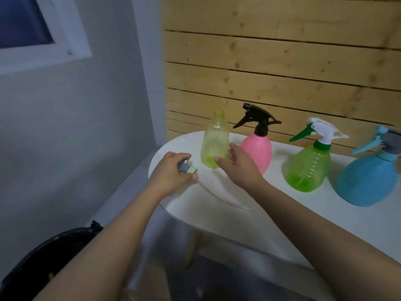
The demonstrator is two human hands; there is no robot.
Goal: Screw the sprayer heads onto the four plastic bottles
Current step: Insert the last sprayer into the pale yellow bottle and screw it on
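Yellow bottle (214,141) uncapped, seemingly empty.

- A translucent yellow plastic bottle (214,141) stands upright, neck open, no sprayer on it.
- A loose sprayer head with grey body and pale green collar (188,168) lies just left of it.
- An opaque pink bottle with black sprayer (257,148), a translucent green bottle with white-and-green sprayer (308,168) and a blue bottle with grey-and-blue sprayer (368,179) stand upright, capped.

No legible text, label, brand, number or sign anywhere on bottles, sprayer heads or table
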